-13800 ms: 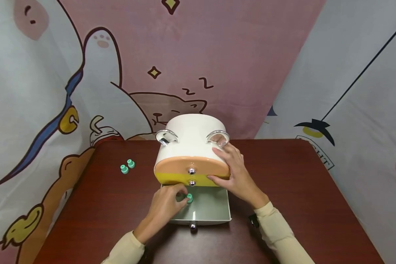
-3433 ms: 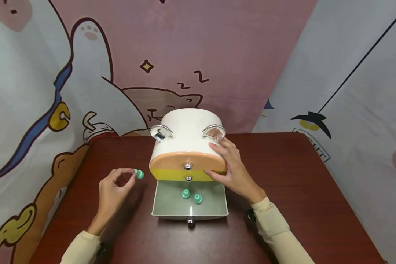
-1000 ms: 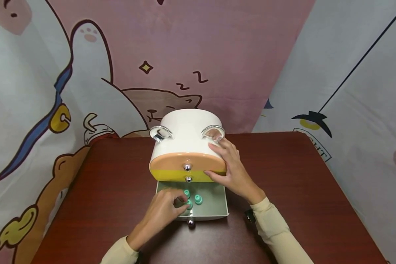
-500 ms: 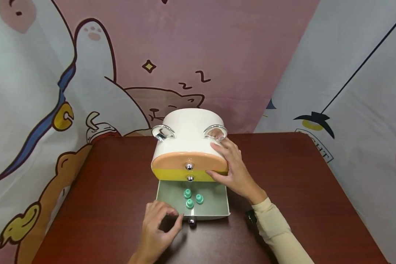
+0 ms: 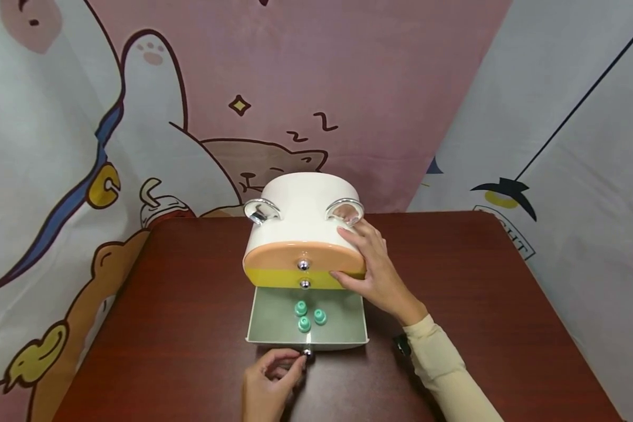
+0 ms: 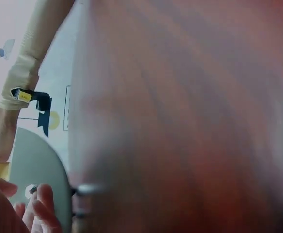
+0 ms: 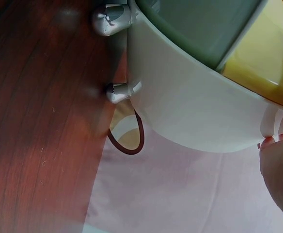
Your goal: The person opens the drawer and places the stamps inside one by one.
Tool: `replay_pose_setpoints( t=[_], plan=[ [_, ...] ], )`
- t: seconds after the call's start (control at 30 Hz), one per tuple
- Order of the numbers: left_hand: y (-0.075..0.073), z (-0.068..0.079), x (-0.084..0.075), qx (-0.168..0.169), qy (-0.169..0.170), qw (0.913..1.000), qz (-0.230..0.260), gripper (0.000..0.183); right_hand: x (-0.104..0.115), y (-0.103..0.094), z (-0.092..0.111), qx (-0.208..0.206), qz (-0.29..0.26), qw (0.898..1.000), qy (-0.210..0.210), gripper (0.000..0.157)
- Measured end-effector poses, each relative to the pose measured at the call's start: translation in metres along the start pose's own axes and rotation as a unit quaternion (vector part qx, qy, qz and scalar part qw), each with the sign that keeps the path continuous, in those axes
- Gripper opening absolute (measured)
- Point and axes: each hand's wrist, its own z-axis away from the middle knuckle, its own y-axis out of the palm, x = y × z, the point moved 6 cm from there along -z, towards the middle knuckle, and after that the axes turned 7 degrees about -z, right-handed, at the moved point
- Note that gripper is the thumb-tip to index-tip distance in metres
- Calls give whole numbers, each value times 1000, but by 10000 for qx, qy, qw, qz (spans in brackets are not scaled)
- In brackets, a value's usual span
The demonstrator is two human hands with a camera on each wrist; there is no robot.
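Note:
A small white drawer cabinet [image 5: 310, 202] with silver ring-like ears stands on the table. Its front has an orange drawer [image 5: 274, 258] above a yellow drawer [image 5: 269, 279], and the green bottom drawer [image 5: 264, 328] is pulled out. Three little turquoise stepped pieces [image 5: 304, 324] stand grouped inside it. My left hand [image 5: 268, 384] pinches the green drawer's silver knob [image 5: 308, 353] between thumb and index finger. On the cabinet's right side my right hand [image 5: 377, 275] grips the body, thumb across the yellow front; its other fingertips are partly hidden behind the side.
The cabinet stands on silver feet [image 7: 113, 19] on a dark red-brown wooden table [image 5: 453, 293]. Behind the table hangs a pink and white cartoon cloth [image 5: 390, 99]. The right sleeve [image 5: 448, 375] crosses the table's front right.
Earlier, my left hand brought turquoise pieces from the table's left into the drawer. It has since let go of the last one and moved down to the knob. My right hand stays put.

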Motion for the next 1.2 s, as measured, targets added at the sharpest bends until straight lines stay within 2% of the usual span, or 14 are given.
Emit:
replay_pose_setpoints(
  t=[0.07,0.1,0.27,0.4,0.53,0.87,1.2],
  plan=[
    [4,1,5,3,-353,9989,308,20,0,0,0,-3,2,10000,-22,96],
    [6,1,7,-9,-398,9983,422,20,0,0,0,-9,4,10000,-37,96],
    [12,2,10,-23,-230,9968,762,18,0,0,0,-6,-20,10000,-59,96],
    [13,-2,11,-2,-449,9960,771,16,0,0,0,-6,-6,10000,-44,96],
    [13,-11,13,-91,-639,9960,615,16,0,0,0,-10,34,10000,-80,95],
    [23,-47,11,225,-519,9960,696,13,2,3,-1,35,8,10000,-77,95],
    [29,-83,6,372,19,9991,-222,10,0,-1,0,39,-29,10000,-12,95]
  ],
)
